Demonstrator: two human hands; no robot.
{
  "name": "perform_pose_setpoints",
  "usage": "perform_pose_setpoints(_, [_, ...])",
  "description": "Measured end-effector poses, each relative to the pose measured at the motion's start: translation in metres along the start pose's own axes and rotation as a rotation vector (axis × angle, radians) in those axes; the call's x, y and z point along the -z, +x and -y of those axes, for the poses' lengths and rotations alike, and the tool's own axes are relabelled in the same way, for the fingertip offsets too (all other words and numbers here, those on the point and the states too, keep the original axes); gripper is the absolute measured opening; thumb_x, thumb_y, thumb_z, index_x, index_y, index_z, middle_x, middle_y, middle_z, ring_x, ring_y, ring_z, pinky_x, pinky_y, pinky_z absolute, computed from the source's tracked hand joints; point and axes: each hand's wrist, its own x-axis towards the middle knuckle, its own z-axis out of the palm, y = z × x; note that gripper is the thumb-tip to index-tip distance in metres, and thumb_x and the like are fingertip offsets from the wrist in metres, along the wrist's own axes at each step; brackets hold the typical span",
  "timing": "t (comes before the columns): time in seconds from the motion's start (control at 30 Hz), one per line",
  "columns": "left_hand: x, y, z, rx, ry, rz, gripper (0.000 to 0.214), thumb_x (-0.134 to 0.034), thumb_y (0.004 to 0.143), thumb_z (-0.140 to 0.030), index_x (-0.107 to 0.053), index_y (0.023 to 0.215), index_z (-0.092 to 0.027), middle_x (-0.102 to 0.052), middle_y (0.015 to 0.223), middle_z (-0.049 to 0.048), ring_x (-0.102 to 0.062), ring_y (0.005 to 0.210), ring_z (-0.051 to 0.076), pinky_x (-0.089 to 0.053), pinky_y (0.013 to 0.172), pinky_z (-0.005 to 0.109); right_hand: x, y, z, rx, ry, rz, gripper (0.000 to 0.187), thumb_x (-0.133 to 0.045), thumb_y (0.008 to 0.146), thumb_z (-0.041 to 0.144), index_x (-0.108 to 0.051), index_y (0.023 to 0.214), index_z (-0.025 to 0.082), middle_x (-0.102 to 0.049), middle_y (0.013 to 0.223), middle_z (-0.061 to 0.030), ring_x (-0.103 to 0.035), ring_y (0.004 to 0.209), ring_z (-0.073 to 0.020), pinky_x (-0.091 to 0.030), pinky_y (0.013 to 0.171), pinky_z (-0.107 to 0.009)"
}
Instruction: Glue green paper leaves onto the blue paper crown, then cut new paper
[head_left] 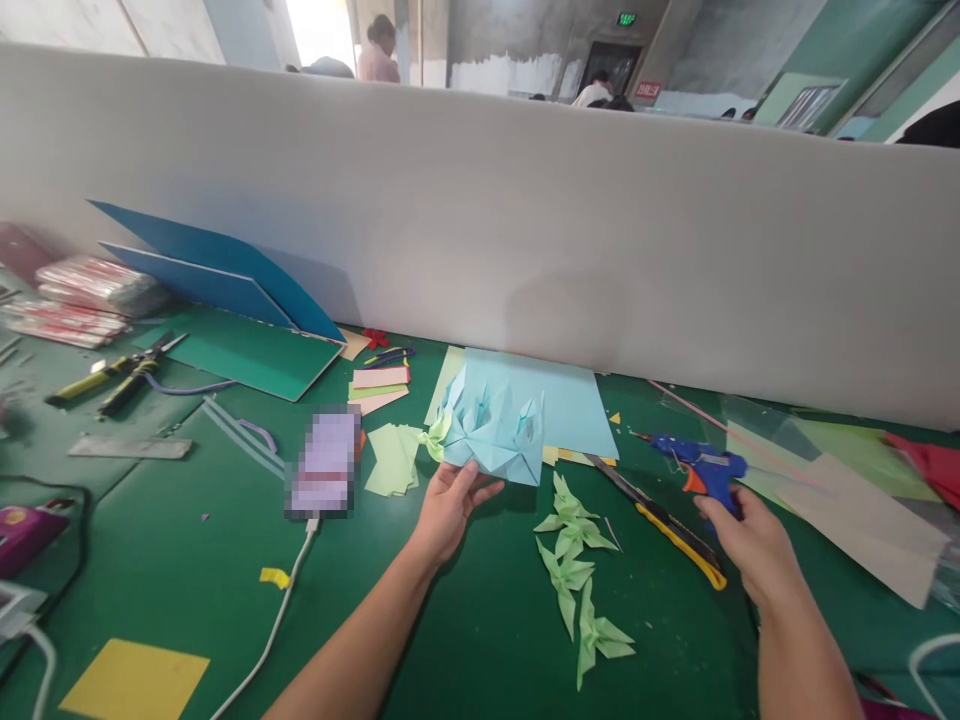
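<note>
Even, moderately bright indoor light, no harsh glare on the green table. Window at upper left blown out to white; exit sign glows green. Soft, wide shadow on the white partition mid-right, darker one behind the blue board. Small shiny highlights on the wrapped packs. Wide-angle lens: partition's top edge bows, outer zones stretch. Far background soft, left and right margins smeary. Phone masked by coarse pixelation.

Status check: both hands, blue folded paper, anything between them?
Left hand: holding blue folded paper. Right hand: gripping glue gun. Between them: utility knife, green folded pieces.
</note>
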Motion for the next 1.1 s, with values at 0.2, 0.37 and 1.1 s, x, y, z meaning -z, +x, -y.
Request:
perform_pose_setpoints(0.2, [-0.001,-0.001,-0.002,0.041,-0.023,-0.040,0.028,-0.081,0.059,-0.023,-0.057,0.069,-0.016,-0.068,0.076,-0.0007,-0.067,0.074,0.017,-0.054,0.085,0.040,-0.001,-0.053,0.079,-0.033,0.656,0.383,0.019,-0.062,0.062,0.035,-0.050,0.066,0.021,-0.053,0.058,0.0025,-0.044,0.043,-0.0100,-0.035,0.038,-0.023])
perform_pose_setpoints(0.37, [-0.003,-0.001,-0.003,0.039,-0.070,-0.063,0.027,-0.080,0.061,-0.020,-0.061,0.080,-0.016,-0.070,0.081,0.0010,-0.068,0.080,0.018,-0.050,0.093,0.043,-0.019,-0.079,0.106,0.039,0.778,0.620,0.037,-0.062,0.067,0.047,-0.047,0.047,0.019,-0.046,0.045,0.0011,-0.041,0.041,-0.0102,-0.035,0.040,-0.025])
perform_pose_setpoints(1.1, [-0.004,-0.001,-0.001,-0.037,0.043,0.022,0.026,-0.083,0.056,-0.026,-0.069,0.074,-0.012,-0.074,0.080,0.0064,-0.068,0.078,0.020,-0.052,0.086,0.037,-0.045,-0.109,0.106,0.366,0.229,0.519,0.045,-0.046,0.080,0.060,-0.065,0.078,0.019,-0.054,0.050,-0.0007,-0.052,0.049,-0.0186,-0.043,0.053,-0.030])
